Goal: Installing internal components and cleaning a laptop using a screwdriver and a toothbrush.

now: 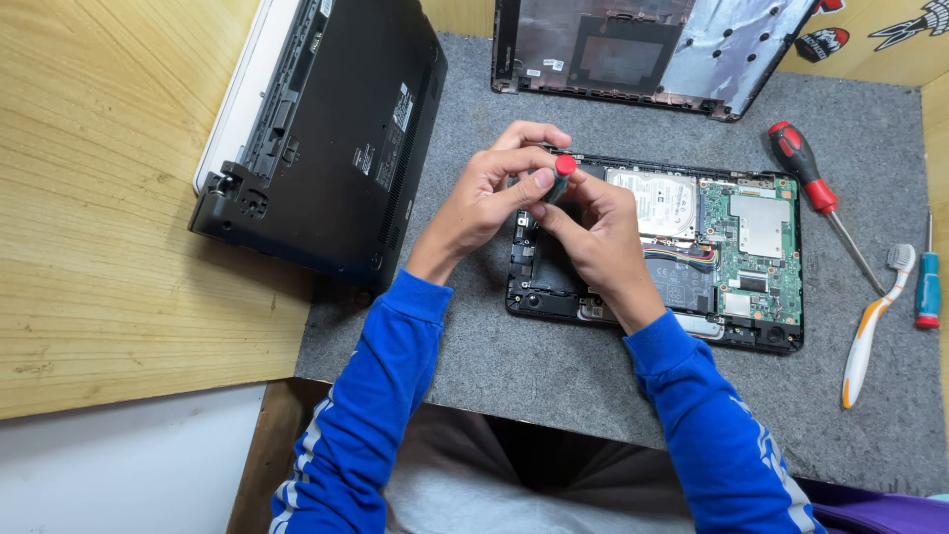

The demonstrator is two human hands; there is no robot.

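An opened laptop base (736,247) lies on a grey mat (554,366), showing a green circuit board, a silver hard drive (662,198) and coloured wires. Both hands meet above its left part. My right hand (593,242) grips a small screwdriver with a green shaft and a red cap (563,170), held upright over the base. My left hand (494,193) pinches the screwdriver's top, fingers curled around the red cap. The tip of the tool is hidden behind my fingers. Both arms wear blue sleeves.
A black laptop (326,138) lies upside down at the left on the wooden table. A removed bottom cover (643,49) rests at the back. A red-handled screwdriver (816,193), a white and orange toothbrush (875,321) and a small blue screwdriver (927,287) lie at the right.
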